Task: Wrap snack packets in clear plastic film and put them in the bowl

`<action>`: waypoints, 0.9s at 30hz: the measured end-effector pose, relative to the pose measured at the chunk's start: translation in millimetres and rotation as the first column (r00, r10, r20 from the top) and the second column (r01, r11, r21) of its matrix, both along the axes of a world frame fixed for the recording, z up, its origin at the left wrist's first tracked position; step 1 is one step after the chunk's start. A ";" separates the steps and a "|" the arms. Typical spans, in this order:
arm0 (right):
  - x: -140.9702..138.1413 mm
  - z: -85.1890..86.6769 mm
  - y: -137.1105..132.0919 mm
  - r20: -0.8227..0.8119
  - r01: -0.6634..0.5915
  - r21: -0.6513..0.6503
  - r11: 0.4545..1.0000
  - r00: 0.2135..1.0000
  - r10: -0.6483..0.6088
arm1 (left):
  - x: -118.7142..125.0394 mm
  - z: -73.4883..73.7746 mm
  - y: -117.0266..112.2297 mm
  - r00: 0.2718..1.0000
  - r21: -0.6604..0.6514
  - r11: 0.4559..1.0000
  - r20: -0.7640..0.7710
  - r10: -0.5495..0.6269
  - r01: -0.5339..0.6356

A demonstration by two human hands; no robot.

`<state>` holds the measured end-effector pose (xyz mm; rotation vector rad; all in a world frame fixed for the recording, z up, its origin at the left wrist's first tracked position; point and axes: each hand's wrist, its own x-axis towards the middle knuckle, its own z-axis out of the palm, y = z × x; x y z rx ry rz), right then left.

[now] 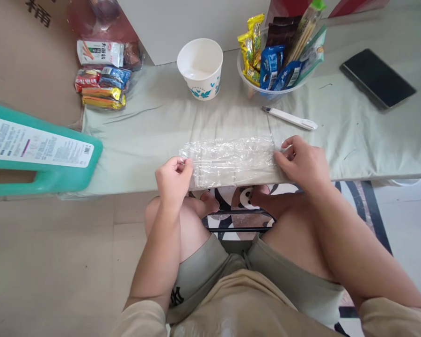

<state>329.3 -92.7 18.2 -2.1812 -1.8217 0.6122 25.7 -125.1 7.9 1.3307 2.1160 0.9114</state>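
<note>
A crinkled clear plastic bag (235, 159) lies flat along the front of the cloth-covered bench. My left hand (173, 180) pinches its left end between thumb and fingers. At the opposite end, my right hand (303, 161) has its thumb on the plastic and its fingers curled around the edge. Just behind the bag rests a white utility knife (290, 118). Beyond stand a white paper cup (200, 70) with blue leaf prints and a clear plastic bowl (266, 94) filled with snack packets.
A black phone (378, 78) lies at the right. At the left are several packaged snacks (101, 77) and a large teal container (87, 154) with a label. A white box (189, 18) stands behind the cup. The bench's front edge runs just above my knees.
</note>
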 end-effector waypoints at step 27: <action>-83.9 -25.1 -53.9 0.278 -0.719 0.288 0.632 0.695 0.663 | 7.4 3.0 4.0 0.911 -0.011 0.917 -0.109 -0.397 0.398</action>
